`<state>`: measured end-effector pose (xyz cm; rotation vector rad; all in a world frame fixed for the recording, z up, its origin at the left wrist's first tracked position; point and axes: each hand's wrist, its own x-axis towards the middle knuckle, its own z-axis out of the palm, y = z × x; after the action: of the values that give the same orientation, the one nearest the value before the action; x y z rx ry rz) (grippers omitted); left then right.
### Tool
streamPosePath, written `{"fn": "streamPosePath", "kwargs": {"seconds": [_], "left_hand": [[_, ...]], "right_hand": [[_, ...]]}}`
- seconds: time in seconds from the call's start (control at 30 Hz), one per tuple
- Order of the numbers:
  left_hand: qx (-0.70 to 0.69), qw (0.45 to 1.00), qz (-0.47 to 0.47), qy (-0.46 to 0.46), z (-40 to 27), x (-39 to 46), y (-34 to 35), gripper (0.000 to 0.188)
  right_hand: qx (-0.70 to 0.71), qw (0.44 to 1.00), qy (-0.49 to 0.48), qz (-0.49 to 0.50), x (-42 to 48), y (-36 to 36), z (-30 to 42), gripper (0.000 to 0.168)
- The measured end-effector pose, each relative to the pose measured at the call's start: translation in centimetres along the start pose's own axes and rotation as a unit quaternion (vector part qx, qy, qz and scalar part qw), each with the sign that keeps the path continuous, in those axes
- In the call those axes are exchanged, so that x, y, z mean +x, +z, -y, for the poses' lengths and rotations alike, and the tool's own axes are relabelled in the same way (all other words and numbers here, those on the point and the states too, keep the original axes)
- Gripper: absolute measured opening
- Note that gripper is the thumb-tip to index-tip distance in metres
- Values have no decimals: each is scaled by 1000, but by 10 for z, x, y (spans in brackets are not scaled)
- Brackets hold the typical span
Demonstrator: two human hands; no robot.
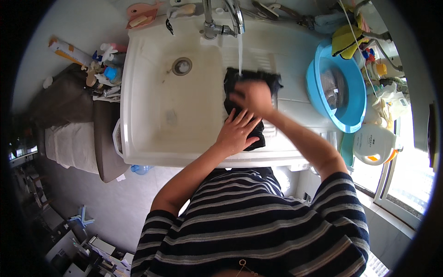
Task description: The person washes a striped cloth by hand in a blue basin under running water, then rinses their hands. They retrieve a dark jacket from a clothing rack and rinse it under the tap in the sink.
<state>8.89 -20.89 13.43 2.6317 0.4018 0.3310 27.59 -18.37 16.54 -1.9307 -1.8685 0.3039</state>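
A dark, wet cloth (256,138) lies spread on the ribbed washboard part (271,62) of a white laundry sink. My left hand (238,131) rests flat on the cloth's lower part, fingers spread. Just above it, my right hand (254,98) is over the cloth, blurred, its fingers bent; whether it grips the fabric or anything else cannot be told. From the chrome faucet (238,22) a stream of water (240,52) runs down onto the cloth's upper edge.
Left of the washboard lies the sink basin (187,110) with its drain (181,66). On the right stands a blue plastic basin (358,104) holding striped fabric (334,86), beside a white jug (370,143). Bottles (111,73) crowd the left side; brushes (264,9) lie behind the faucet.
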Motion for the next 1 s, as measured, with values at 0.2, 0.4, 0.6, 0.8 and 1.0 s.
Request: {"fn": "streamPosePath", "kwargs": {"seconds": [0.2, 0.4, 0.6, 0.8, 1.0], "left_hand": [[-11, 1000, 17, -1, -6, 8, -9, 69], [-9, 1000, -3, -3, -2, 1, 0, 70], [-15, 1000, 5, -14, -2, 4, 6, 67], [7, 1000, 6, -7, -5, 13, 4, 74], [39, 998, 43, -26, -3, 6, 7, 68]], "right_hand": [[-138, 985, 38, -92, 55, 37, -39, 28], [-66, 989, 71, -109, 67, 26, -37, 28], [-79, 994, -63, -46, -7, 15, -4, 29], [-132, 966, 84, -205, 87, 45, -33, 27], [-85, 995, -48, 4, -10, 14, 5, 30]]}}
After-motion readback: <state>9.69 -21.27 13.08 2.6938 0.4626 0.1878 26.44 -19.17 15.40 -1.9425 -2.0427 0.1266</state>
